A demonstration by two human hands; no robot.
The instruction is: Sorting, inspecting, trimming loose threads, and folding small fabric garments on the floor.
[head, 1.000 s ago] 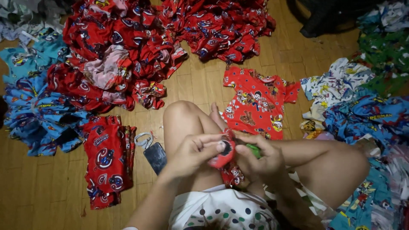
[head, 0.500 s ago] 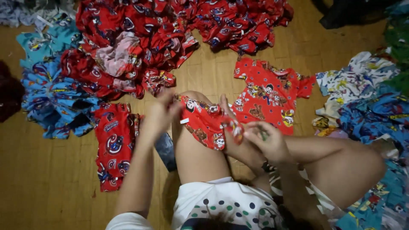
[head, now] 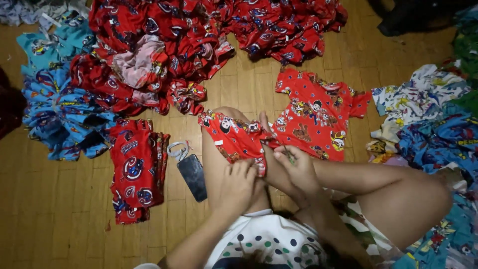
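You sat on the wooden floor (head: pixel 59 209) with a small red printed garment (head: pixel 234 137) draped over your raised knee; your left hand (head: pixel 238 183) pinched its lower edge in a closed grip, and your right hand (head: pixel 297 169) pressed on the same cloth at its right end, fingers curled around it and around something thin and greenish that I could not make out. Both grips were clenched on the garment, not released.

As a judgement of progress: one red shirt (head: pixel 318 119) lay spread flat just beyond your knee, and one neat folded stack of red pieces (head: pixel 134 169) sat to your left, so some items looked finished; the big red heap (head: pixel 164 50) at the top was loose and unsorted, so most of the work seemed left.

By count: one garment in hand; one flat shirt; one folded stack, its layers too close to number; one large red heap, uncountable; one blue pile (head: pixel 55 114) on the far left; one mixed pile of white and blue prints (head: pixel 428 114) on the right; one dark phone (head: pixel 193 177) on the floor just beside your knee, with one small whitish looped thing (head: pixel 178 149) touching its upper end.
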